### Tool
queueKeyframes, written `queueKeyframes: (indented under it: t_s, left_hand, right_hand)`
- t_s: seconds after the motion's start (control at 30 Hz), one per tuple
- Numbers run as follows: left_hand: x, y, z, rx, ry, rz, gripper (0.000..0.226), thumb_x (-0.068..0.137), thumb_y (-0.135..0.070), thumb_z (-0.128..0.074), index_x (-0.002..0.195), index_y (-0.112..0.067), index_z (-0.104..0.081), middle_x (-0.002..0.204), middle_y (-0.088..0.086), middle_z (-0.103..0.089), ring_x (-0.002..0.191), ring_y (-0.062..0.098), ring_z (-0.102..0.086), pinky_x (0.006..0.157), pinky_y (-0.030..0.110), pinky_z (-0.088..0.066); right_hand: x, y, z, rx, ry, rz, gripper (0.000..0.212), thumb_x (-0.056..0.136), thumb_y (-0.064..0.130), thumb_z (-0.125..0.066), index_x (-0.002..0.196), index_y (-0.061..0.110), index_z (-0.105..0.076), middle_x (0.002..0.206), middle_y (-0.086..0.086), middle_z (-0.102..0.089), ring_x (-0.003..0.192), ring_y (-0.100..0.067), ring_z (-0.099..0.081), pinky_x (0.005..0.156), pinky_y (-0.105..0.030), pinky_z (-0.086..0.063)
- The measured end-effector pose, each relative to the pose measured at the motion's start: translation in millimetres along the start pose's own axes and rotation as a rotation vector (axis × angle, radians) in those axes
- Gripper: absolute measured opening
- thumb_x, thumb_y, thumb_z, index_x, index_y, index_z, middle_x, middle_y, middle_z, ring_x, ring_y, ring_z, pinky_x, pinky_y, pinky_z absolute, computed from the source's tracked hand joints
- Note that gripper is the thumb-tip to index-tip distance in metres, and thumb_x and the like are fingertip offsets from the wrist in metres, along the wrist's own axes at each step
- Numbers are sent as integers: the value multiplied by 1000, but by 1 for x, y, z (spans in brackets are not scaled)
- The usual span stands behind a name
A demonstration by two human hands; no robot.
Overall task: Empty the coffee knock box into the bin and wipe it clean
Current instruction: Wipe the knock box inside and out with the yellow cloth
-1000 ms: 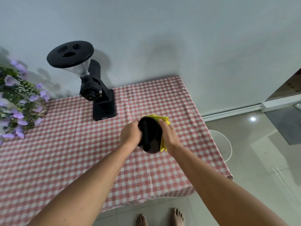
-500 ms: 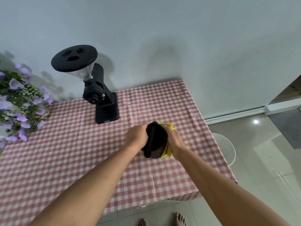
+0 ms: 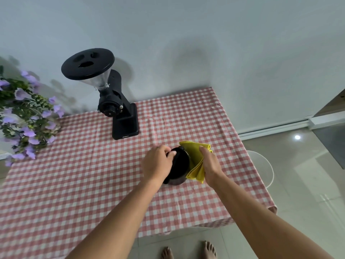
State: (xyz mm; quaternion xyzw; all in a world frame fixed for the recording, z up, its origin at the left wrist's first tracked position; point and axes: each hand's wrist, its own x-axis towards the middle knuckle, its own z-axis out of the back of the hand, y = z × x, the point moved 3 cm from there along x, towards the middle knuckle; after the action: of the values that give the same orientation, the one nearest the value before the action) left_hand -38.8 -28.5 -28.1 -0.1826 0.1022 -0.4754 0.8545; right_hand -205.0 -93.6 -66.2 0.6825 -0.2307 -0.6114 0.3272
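Note:
The black round knock box [image 3: 178, 168] is over the right half of the table, tipped on its side. My left hand [image 3: 157, 164] grips its left side, fingers curled over the top rim. My right hand [image 3: 210, 166] holds a folded yellow cloth [image 3: 196, 161] pressed against the box's right side. The inside of the box is hidden from me. A white round bin [image 3: 265, 168] stands on the floor just past the table's right edge.
A black coffee grinder [image 3: 115, 107] with a clear hopper stands at the back of the red-and-white checked tablecloth [image 3: 74, 174]. Purple flowers [image 3: 24, 116] spread over the table's left end. A grey wall is behind. My bare feet [image 3: 188, 251] are on the tiled floor.
The cloth has come up higher along the box's right side and shows more. My left hand has shifted over the top rim, and the box is turned further on its side.

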Motion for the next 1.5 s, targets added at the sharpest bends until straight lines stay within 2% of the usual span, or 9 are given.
queueKeyframes:
  t_s: [0.1, 0.23, 0.5, 0.73, 0.87, 1.03, 1.13, 1.3, 1.5]
  left_hand:
    - [-12, -5, -11, 161, 136, -22, 48, 92, -61, -59, 118, -22, -70, 106, -2, -74, 89, 18, -70, 58, 25, -48]
    - [-5, -12, -20, 203, 197, -24, 40, 98, -47, -58, 120, -15, -68, 112, 4, -74, 99, 25, -69, 68, 30, -50]
    - [-2, -11, -13, 145, 137, -100, 30, 101, -42, -53, 105, -18, -71, 101, 0, -71, 80, 18, -62, 56, 26, -38]
    - [13, -4, 0, 94, 135, -55, 28, 98, -40, -55, 97, -17, -71, 93, 1, -72, 77, 18, -63, 58, 30, -48]
    - [13, -10, -3, 125, 134, -70, 28, 98, -43, -56, 100, -20, -72, 93, -2, -72, 72, 14, -57, 49, 22, -31]
    - [12, 4, -3, 12, 118, 31, 31, 97, -45, -56, 104, -19, -72, 94, -1, -73, 74, 18, -63, 54, 26, -43]
    - [7, 0, -4, 36, 112, -42, 29, 98, -46, -56, 106, -23, -72, 99, -5, -70, 73, 13, -56, 51, 22, -35]
    - [12, 4, 5, -97, 136, 87, 28, 96, -47, -58, 110, -27, -72, 83, -5, -73, 69, 18, -68, 62, 36, -60]
    - [12, -1, 10, -69, 143, 50, 31, 96, -47, -57, 116, -27, -71, 82, -8, -69, 69, 16, -68, 57, 33, -59]
  right_hand:
    - [-12, -4, -5, 7, -4, 48, 28, 99, 43, -45, 104, 18, -55, 100, -4, -62, 94, -22, -61, 81, -39, -53]
    - [-33, -14, -18, 56, 45, 109, 27, 102, 34, -42, 91, 20, -63, 94, -6, -71, 87, -19, -67, 64, -27, -55]
    - [-43, 4, -28, 14, 29, 267, 26, 100, 27, -42, 94, 19, -66, 90, -5, -71, 85, -19, -67, 76, -36, -58]
    - [-53, 12, -34, -122, 21, 361, 32, 98, 31, -44, 72, 14, -54, 59, 4, -49, 58, -16, -46, 54, -32, -41]
    - [-55, 16, -36, -109, 62, 357, 31, 101, 32, -43, 82, 10, -55, 69, -8, -49, 65, -21, -45, 58, -32, -40]
    - [-57, 9, -35, -86, 136, 369, 30, 101, 26, -41, 96, 9, -65, 68, 0, -52, 62, -11, -50, 57, -25, -46]
    - [-50, 11, -31, -89, 101, 285, 30, 98, 30, -43, 80, 10, -56, 70, -3, -52, 66, -16, -49, 60, -31, -43]
    - [-41, 12, -34, -122, 146, 319, 31, 98, 35, -44, 80, 16, -62, 77, 1, -60, 73, -12, -56, 64, -25, -46]
    - [-39, 13, -31, -45, 152, 291, 26, 102, 33, -40, 108, 31, -65, 108, -1, -68, 101, -18, -64, 82, -31, -54]
